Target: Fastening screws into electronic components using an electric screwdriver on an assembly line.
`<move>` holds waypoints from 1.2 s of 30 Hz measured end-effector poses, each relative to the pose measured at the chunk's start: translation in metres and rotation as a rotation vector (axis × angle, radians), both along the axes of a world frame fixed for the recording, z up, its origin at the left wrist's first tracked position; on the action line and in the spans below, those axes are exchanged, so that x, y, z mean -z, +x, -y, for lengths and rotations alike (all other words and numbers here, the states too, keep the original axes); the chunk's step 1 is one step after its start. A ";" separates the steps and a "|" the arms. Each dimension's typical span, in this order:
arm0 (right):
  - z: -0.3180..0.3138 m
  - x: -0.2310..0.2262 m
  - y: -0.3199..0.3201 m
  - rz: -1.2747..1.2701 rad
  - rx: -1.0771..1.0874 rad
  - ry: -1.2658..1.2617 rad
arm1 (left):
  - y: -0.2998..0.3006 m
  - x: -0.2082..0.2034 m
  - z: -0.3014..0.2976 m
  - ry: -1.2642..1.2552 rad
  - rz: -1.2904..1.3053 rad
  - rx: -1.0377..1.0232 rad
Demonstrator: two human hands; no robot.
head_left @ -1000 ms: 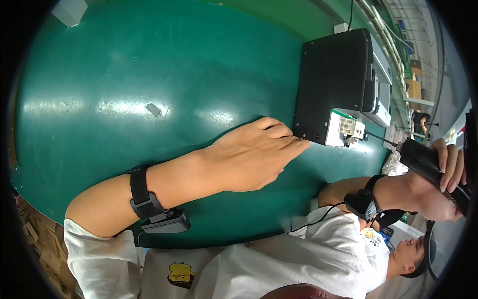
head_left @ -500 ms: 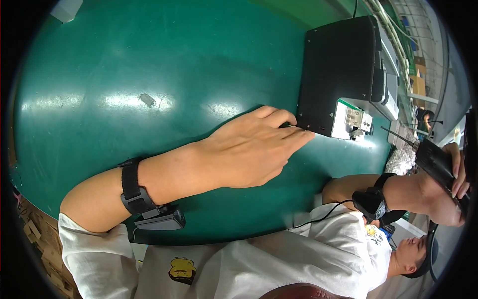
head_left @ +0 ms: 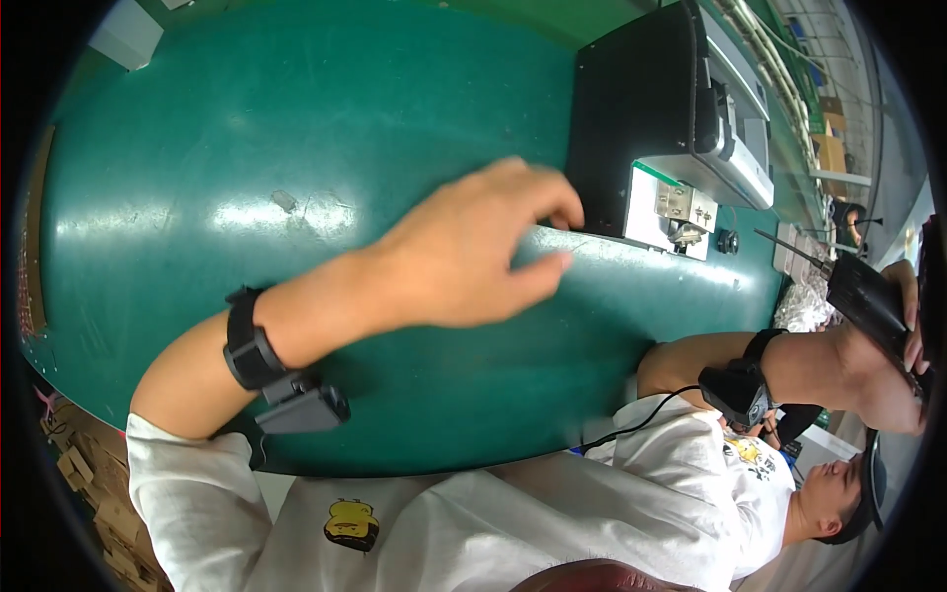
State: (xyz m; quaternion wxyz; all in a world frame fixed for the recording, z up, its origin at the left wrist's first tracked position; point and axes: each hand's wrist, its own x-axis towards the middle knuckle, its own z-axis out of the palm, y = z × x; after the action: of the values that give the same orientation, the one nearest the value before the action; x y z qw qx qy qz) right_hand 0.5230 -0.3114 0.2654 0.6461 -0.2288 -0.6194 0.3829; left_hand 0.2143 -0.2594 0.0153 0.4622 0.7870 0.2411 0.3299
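My left hand (head_left: 493, 242) hangs over the green tabletop beside the black machine (head_left: 631, 109). Its thumb stands apart from the bent fingers, and nothing shows in the gap; motion blurs it slightly. A metal bracket (head_left: 686, 207) with screws sits in the machine's cut-out front corner. Beyond the bracket lies a small round black part (head_left: 728, 242). At the far right, my right hand (head_left: 906, 306) is closed around a black handheld tool (head_left: 863, 296) with a thin metal rod pointing toward the machine. The picture's rim cuts off part of this hand.
A pale box (head_left: 128, 35) stands at the far left of the green table (head_left: 247, 128). Clear plastic wrapping (head_left: 804, 306) lies near the tool. A person in a dark cap (head_left: 858, 488) is at the lower right. Cardboard pieces (head_left: 99, 503) lie below the table's left edge.
My left hand has drawn back a little from the machine, and its thumb has spread from the fingers. The machine sits slightly higher and further left in view. My right hand still grips the tool.
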 end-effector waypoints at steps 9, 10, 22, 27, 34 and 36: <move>-0.008 0.005 -0.024 -0.109 0.076 -0.047 | 0.050 -0.030 -0.095 0.339 0.151 -0.173; -0.011 0.005 -0.024 -0.075 0.055 -0.094 | 0.049 -0.030 -0.098 0.332 0.129 -0.146; -0.073 0.063 -0.065 0.388 0.159 -0.660 | 0.054 -0.031 -0.102 0.373 0.278 -0.184; -0.084 0.071 -0.073 0.320 0.200 -0.676 | 0.052 -0.034 -0.106 0.372 0.268 -0.182; -0.083 0.074 -0.075 0.341 0.230 -0.669 | 0.048 -0.040 -0.109 0.357 0.210 -0.171; -0.084 0.074 -0.076 0.339 0.222 -0.674 | 0.043 -0.044 -0.108 0.350 0.221 -0.170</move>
State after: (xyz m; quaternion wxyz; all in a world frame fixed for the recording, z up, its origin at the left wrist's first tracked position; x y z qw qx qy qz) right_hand 0.4474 -0.2275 0.1919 0.4606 -0.5539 -0.5285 0.4491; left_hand 0.2577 -0.1512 0.0595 0.3127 0.7911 0.1938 0.4886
